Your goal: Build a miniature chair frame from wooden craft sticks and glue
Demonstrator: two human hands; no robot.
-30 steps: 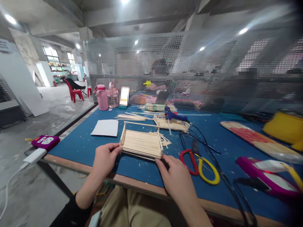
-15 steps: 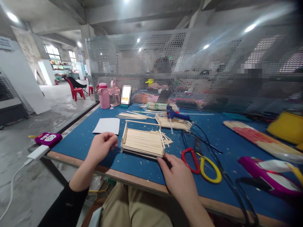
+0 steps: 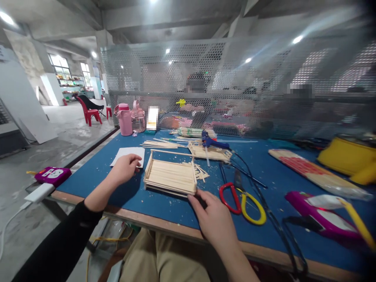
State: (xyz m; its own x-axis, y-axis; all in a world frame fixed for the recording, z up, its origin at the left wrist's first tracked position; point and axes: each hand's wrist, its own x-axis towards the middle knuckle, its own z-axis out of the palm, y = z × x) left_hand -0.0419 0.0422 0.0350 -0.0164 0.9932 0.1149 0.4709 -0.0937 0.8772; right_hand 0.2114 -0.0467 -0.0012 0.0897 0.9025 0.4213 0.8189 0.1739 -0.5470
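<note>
A small model built of thin wooden sticks, with a slatted base and a raised rail at its back, sits on the blue table in front of me. My right hand has its thumb and fingers on the model's near right corner. Left of the model, my left hand hovers over the near edge of a white sheet of paper. Its fingers are loosely bent and apart, and I see nothing in them. Short stick pieces lie just behind the model's right side.
Behind lie a second stick model, a blue glue gun and loose sticks. Scissors with red and yellow handles, black cable and a purple power strip are at right. A pink jug stands back left.
My left hand has moved away from me toward the paper, and its fingers have loosened from a pinched shape. My right hand stays at the model's corner. The whole view has shifted slightly.
</note>
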